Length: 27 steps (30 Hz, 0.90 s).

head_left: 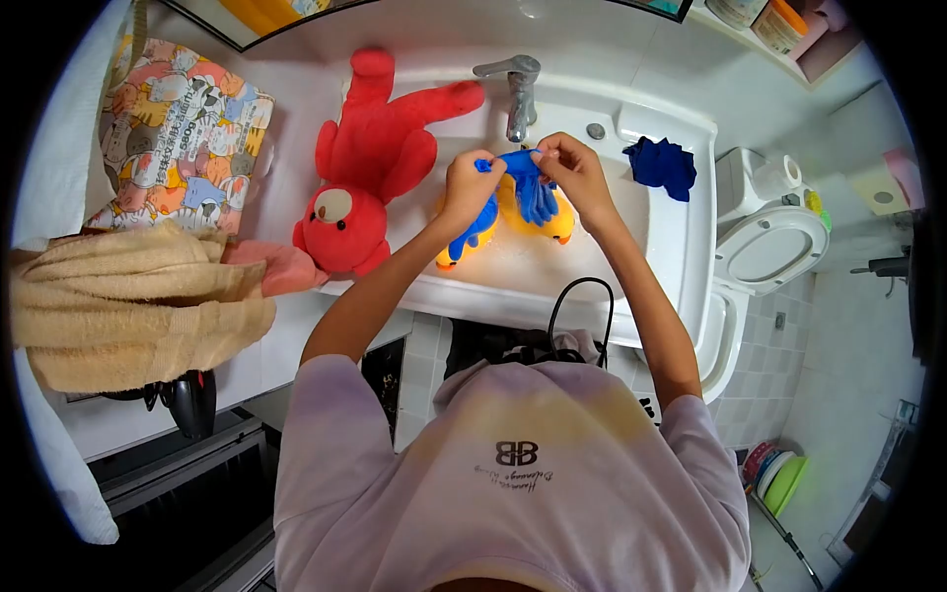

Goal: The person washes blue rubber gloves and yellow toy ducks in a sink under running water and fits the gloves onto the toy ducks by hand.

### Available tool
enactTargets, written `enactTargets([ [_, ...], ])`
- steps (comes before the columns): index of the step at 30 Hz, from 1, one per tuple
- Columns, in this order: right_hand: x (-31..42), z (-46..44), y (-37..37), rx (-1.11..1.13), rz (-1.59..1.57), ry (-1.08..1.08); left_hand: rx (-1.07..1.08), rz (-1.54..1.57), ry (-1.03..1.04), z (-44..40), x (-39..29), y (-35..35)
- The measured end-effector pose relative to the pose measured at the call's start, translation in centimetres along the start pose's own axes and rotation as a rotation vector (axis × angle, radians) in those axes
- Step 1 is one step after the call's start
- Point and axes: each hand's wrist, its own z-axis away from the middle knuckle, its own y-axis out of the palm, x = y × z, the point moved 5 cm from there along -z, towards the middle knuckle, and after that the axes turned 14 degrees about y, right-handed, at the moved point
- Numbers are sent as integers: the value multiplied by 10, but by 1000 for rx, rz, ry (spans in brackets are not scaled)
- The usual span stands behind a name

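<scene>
Over the white sink [592,266], I hold a bright blue, creased piece of cloth [523,163] stretched between my two hands. My left hand [472,187] pinches one end, and a bit of blue pokes out past its fingers. The other end is gripped by the fingertips of my right hand [574,178]. Below the cloth, a yellow duck toy [562,219] with an orange beak lies in the basin, partly hidden. Beside it, under my left wrist, is a second yellow duck toy [472,247] with blue on it.
A chrome faucet [520,94] stands behind my hands. The red plush toy [345,227] lies left of the basin, near a tan towel [148,306] and a patterned packet [182,138]. Dark blue cloth [663,168] rests on the sink's right side. A toilet [769,247] is farther right.
</scene>
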Motion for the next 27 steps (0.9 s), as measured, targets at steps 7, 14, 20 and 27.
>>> enactTargets([
  [7,-33,-6,-32,-149,-34,-7,101,-77,2,-2,-9,-1],
  [14,-42,6,-39,-179,-80,115,139,-18,-14,0,-23,8],
  [20,-33,15,-40,-203,-115,71,218,-118,-13,3,-27,8],
  [27,-17,17,-25,-257,-428,85,374,24,-134,20,-42,9],
])
